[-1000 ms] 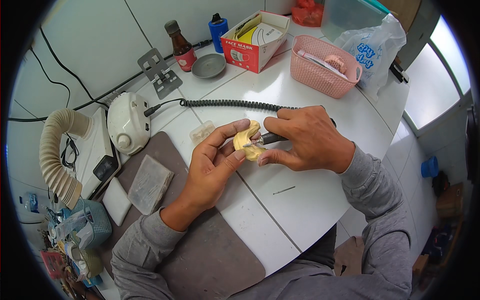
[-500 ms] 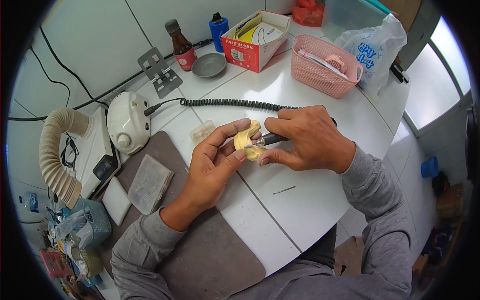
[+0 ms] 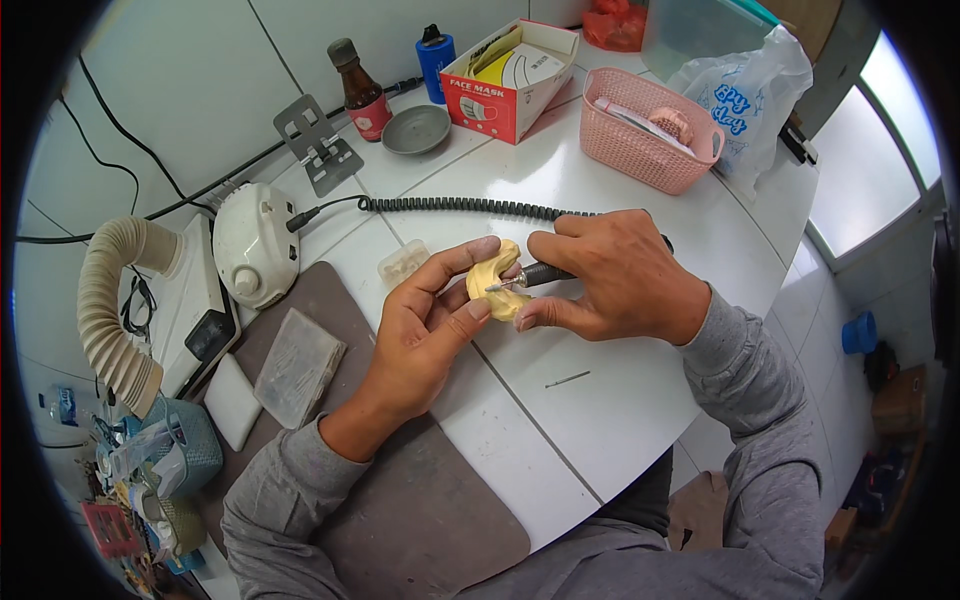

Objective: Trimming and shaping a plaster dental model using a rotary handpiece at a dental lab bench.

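A yellow, horseshoe-shaped dental cast [image 3: 484, 277] is pinched between the thumb and fingers of my left hand [image 3: 428, 325], above the table. My right hand [image 3: 610, 285] grips a dark rotary handpiece [image 3: 545, 273], its thumb close to the cast's lower end. The handpiece's grey pointed bit [image 3: 497, 287] lies over the inner side of the cast; whether it touches is hard to tell. From behind my right hand a black coiled cord [image 3: 470, 206] runs left to a white control unit [image 3: 257, 245]. A loose thin metal bur [image 3: 568, 380] rests on the tiles below my hands.
At left are a ribbed suction hose [image 3: 112, 300], a clear flat box [image 3: 300, 368] and a brown mat [image 3: 400, 500]. Along the back stand a brown bottle [image 3: 362, 95], a grey dish [image 3: 416, 130], a red mask box [image 3: 510, 95] and a pink basket [image 3: 640, 150].
The cast has tilted slightly in my left hand, and the bit shows more clearly against it. Both hands are otherwise nearly where they were.
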Demonstrator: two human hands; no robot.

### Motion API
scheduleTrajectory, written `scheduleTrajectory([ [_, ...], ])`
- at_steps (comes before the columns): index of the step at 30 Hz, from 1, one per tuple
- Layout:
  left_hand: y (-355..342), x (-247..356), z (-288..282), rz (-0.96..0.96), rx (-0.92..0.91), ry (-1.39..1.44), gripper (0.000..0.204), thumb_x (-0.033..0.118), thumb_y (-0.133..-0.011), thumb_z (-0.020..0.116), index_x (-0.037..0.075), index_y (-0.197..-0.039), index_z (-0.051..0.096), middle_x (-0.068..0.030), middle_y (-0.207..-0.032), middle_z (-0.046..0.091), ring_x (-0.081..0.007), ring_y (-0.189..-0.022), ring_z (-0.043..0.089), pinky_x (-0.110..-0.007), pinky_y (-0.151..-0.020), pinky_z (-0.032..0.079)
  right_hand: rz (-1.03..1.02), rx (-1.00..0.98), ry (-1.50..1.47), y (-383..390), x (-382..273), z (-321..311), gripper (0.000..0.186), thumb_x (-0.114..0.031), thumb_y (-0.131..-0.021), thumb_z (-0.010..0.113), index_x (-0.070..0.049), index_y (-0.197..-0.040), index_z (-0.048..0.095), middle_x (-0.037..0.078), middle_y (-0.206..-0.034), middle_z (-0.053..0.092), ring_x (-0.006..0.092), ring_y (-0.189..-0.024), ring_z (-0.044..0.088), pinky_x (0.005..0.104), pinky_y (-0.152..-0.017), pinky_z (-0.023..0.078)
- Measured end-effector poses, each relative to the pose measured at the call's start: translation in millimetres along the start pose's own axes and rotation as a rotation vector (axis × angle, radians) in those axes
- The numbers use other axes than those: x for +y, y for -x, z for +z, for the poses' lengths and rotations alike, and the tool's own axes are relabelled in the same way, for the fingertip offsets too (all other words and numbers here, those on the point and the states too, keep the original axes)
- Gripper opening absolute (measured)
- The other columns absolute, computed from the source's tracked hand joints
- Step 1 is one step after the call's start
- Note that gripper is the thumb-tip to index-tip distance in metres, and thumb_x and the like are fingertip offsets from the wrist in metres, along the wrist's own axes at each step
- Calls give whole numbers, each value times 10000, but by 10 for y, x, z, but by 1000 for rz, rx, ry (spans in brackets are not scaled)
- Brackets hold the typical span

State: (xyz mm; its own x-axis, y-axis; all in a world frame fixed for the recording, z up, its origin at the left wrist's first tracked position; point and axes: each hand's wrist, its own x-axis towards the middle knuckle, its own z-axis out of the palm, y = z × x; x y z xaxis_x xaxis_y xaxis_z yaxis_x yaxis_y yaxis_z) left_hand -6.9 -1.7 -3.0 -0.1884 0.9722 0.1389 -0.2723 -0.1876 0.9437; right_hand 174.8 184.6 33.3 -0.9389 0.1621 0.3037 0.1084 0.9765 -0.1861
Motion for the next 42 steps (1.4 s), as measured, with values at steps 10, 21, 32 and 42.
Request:
scheduleTrajectory([
  [10,14,-36,-41,-5,-1,-6,561,-30,-1075,606,-74,-1609,440,-201,-1559,579,-243,-1429,597,-372,-1216,475,-1,10,7,2,1,-4,723,-810,-904,695,-88,-928,727,101,-726,629,290,-608,637,448,-572,437],
  [21,8,-7,-9,-4,8,-21,557,-26,-1076,608,-76,-1606,443,-202,-1549,588,-245,-1420,605,-367,-1208,484,-3,5,5,0,10,-1,714,-808,-897,704,-95,-913,727,89,-710,622,279,-591,630,444,-561,431],
  [32,5,-13,-9,-4,-7,-6,551,-19,-1083,609,-75,-1605,443,-199,-1550,591,-251,-1440,591,-374,-1220,474,1,-7,-8,-2,-12,-25,693,-798,-890,719,-104,-895,739,83,-707,630,282,-598,643,443,-560,443],
  [42,9,-3,-13,-2,-11,-22,554,-15,-1083,612,-72,-1607,442,-195,-1565,577,-244,-1442,588,-368,-1218,475,7,-9,-15,-5,-10,-25,700,-797,-890,720,-97,-906,730,83,-714,635,289,-610,650,441,-560,449],
])
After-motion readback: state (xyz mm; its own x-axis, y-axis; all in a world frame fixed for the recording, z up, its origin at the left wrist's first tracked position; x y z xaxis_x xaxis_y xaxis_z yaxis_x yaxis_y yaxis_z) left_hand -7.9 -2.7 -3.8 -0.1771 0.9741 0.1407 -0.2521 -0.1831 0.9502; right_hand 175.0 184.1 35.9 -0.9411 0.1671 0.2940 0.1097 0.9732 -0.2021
